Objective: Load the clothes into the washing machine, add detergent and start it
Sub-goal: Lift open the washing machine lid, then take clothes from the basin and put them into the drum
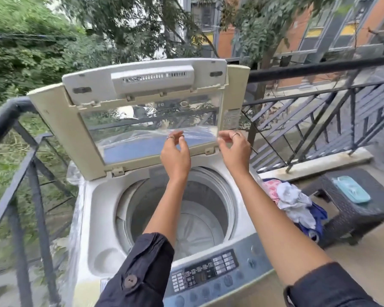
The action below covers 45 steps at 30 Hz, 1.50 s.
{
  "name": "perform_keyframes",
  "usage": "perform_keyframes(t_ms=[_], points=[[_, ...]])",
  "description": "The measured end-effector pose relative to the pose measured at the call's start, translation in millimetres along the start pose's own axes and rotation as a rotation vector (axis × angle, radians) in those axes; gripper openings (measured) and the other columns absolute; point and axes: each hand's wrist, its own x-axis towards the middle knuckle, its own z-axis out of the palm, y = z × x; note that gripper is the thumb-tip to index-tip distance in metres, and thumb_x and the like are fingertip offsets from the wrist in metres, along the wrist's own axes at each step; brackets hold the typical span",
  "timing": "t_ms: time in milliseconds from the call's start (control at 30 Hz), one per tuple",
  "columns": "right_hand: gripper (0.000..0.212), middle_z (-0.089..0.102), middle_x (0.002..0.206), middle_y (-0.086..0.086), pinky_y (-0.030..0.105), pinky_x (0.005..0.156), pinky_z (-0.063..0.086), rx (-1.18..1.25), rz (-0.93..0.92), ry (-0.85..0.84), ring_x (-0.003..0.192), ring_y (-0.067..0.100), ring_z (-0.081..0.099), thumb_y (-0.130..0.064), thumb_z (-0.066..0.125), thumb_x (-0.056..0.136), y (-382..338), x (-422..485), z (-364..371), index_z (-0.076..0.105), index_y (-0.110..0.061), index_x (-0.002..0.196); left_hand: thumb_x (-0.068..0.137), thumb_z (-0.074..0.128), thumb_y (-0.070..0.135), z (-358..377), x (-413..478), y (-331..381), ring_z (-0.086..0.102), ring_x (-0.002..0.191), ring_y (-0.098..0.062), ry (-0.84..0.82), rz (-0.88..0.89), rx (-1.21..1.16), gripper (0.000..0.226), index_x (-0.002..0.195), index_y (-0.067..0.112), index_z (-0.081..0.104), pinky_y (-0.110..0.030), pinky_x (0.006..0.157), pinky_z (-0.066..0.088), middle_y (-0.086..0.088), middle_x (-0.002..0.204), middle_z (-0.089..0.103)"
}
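Note:
A white top-loading washing machine [91, 209] stands in front of me with its folding lid [60, 120] raised upright. Its round drum [200, 227] lies open and holds nothing. My left hand [175, 158] and my right hand [235, 151] are both raised just in front of the lid's lower edge, fingers apart and curled, holding nothing. A pile of clothes [295, 204], pink, white and blue, lies to the right of the machine. The control panel [208, 271] with several buttons runs along the near edge.
A black metal railing [16, 156] borders the balcony on the left and behind the machine. A dark wicker stool [355, 209] at the right carries a teal pouch [350, 189]. Clear plastic wrap [75, 218] hangs on the machine's left side.

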Motion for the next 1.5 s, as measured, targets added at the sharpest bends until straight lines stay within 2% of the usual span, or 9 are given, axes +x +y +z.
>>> perform_keyframes(t_ms=[233,433,600,733,867,1067,1133,1267,1500], points=[[0.012,0.073,0.090,0.008,0.030,0.080,0.050,0.016,0.063,-0.022,0.080,0.020,0.065,-0.012,0.063,0.084,46,-12,-31,0.071,-0.009,0.092,0.094,0.048,0.017,43,-41,8,0.065,0.098,-0.019,-0.072,-0.044,-0.003,0.022,0.103,0.015,0.067,-0.032,0.088,0.047,-0.004,0.101,0.073],[0.014,0.073,0.090,0.009,0.030,0.078,0.049,0.040,0.102,-0.045,0.078,0.018,0.063,-0.012,0.062,0.085,89,-15,-78,0.071,-0.007,0.094,0.093,0.049,0.014,94,-90,22,0.064,0.097,-0.026,-0.076,-0.036,0.073,0.021,0.101,0.010,0.068,-0.028,0.082,0.040,-0.010,0.100,0.073],[0.011,0.074,0.086,0.008,0.028,0.076,0.050,0.055,0.127,-0.061,0.077,0.019,0.065,-0.010,0.064,0.083,133,-13,-130,0.073,-0.009,0.091,0.096,0.046,0.015,148,-142,43,0.055,0.082,-0.015,-0.113,-0.064,0.105,0.023,0.101,0.011,0.068,-0.019,0.065,0.028,-0.002,0.096,0.069],[0.007,0.073,0.083,0.006,0.030,0.076,0.051,0.059,0.139,-0.088,0.076,0.019,0.066,-0.013,0.067,0.081,174,-10,-172,0.072,-0.011,0.087,0.094,0.051,0.021,195,-177,47,0.063,0.092,-0.022,-0.139,-0.082,0.128,0.022,0.097,0.010,0.070,-0.022,0.069,0.033,-0.006,0.096,0.073],[0.008,0.072,0.075,0.006,0.033,0.072,0.051,0.058,0.190,-0.062,0.073,0.021,0.066,-0.019,0.069,0.080,216,-10,-206,0.069,-0.011,0.079,0.091,0.057,0.033,232,-204,46,0.066,0.088,-0.021,-0.145,-0.119,0.192,0.025,0.091,0.013,0.072,-0.028,0.075,0.043,-0.004,0.091,0.074],[0.014,0.072,0.078,0.009,0.032,0.074,0.049,0.086,0.308,-0.048,0.070,0.013,0.059,-0.019,0.071,0.081,266,-1,-241,0.070,-0.005,0.080,0.089,0.059,0.039,281,-226,38,0.063,0.067,-0.015,-0.225,-0.186,0.228,0.028,0.077,0.015,0.067,-0.020,0.059,0.039,0.008,0.070,0.066],[0.016,0.072,0.080,0.009,0.028,0.073,0.047,0.084,0.350,-0.032,0.071,0.012,0.057,-0.020,0.069,0.083,285,7,-249,0.070,-0.003,0.082,0.089,0.059,0.039,305,-232,38,0.058,0.067,-0.011,-0.250,-0.199,0.245,0.031,0.079,0.011,0.069,-0.013,0.054,0.032,0.006,0.071,0.065],[0.021,0.069,0.079,0.004,0.014,0.062,0.030,0.020,0.379,-0.021,0.072,0.012,0.055,-0.022,0.064,0.088,326,29,-264,0.070,-0.003,0.086,0.090,0.056,0.042,360,-238,31,0.060,0.072,-0.016,-0.310,-0.252,0.249,0.036,0.078,0.010,0.067,-0.022,0.062,0.030,0.000,0.076,0.071],[0.027,0.072,0.077,0.011,0.041,0.070,0.051,-0.048,0.539,-0.033,0.075,0.030,0.065,-0.028,0.055,0.091,417,80,-276,0.069,-0.008,0.080,0.097,0.045,0.036,453,-230,18,0.062,0.080,-0.024,-0.406,-0.302,0.320,0.037,0.078,0.010,0.063,-0.026,0.066,0.033,-0.007,0.083,0.073]])
